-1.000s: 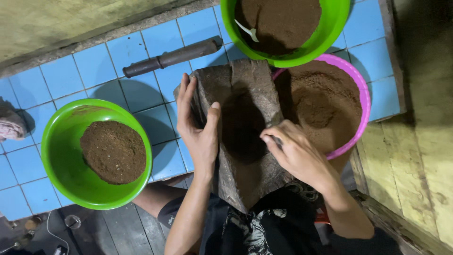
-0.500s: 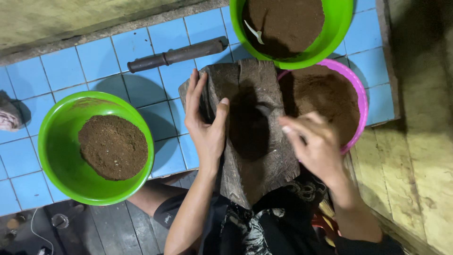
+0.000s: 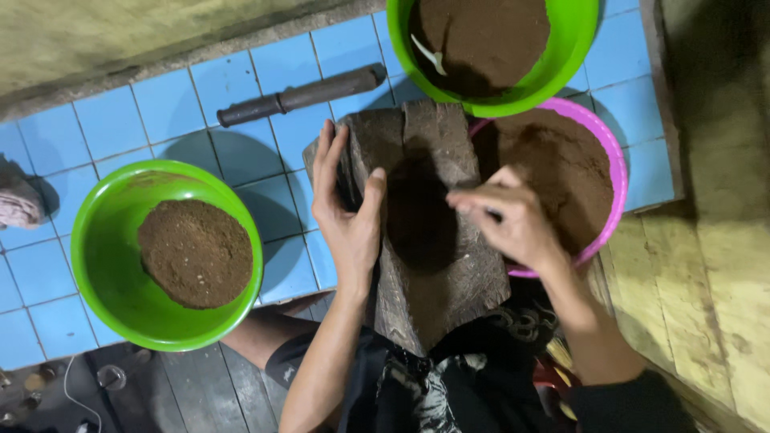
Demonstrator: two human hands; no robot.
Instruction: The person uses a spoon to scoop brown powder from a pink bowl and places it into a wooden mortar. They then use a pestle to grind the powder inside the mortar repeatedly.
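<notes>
Currently you brace a grooved dark slab (image 3: 437,232) while working brown powder on it.

Left to right: green bowl (image 3: 104,248) at 9 o'clock holds a mound of brown powder (image 3: 195,252). Your left hand (image 3: 346,212) grasps the slab's left edge; keep that grip firm so it cannot rock. Your right hand (image 3: 513,220), fingers curled loosely, holds nothing I can make out; keep strokes over the hollow. Second green bowl (image 3: 573,48) at 12 and pink bowl (image 3: 613,172) at 2 both hold powder.
</notes>
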